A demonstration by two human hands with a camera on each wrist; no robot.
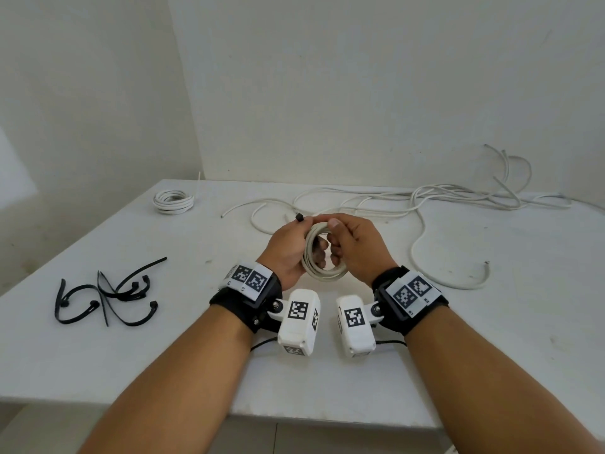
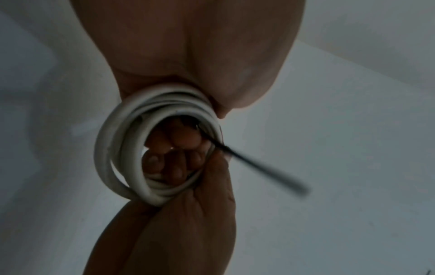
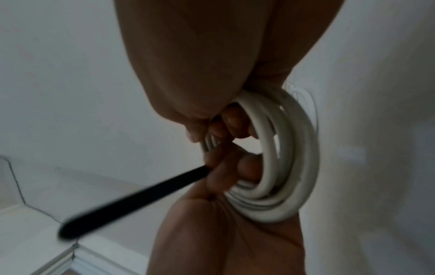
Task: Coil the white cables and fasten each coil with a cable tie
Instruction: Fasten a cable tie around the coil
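Observation:
Above the table's middle, a white cable coil [image 1: 322, 271] stands upright between both hands. My left hand [image 1: 289, 245] grips its left side, and the head of a black cable tie [image 1: 299, 218] shows at the thumb. My right hand [image 1: 355, 245] grips the right side with fingers curled through the ring. In the left wrist view the coil [image 2: 117, 158] hangs under my palm [image 2: 200, 55] and the tie's strap [image 2: 259, 167] sticks out sideways. The right wrist view shows the same coil [image 3: 294, 158] and a blurred strap [image 3: 132, 201].
A finished coil [image 1: 173, 201] lies at the table's far left. Loose white cables [image 1: 425, 198] sprawl across the back and right. Several black cable ties [image 1: 108, 293] lie in a pile at the left. The table's [image 1: 327, 388] front edge runs below my forearms.

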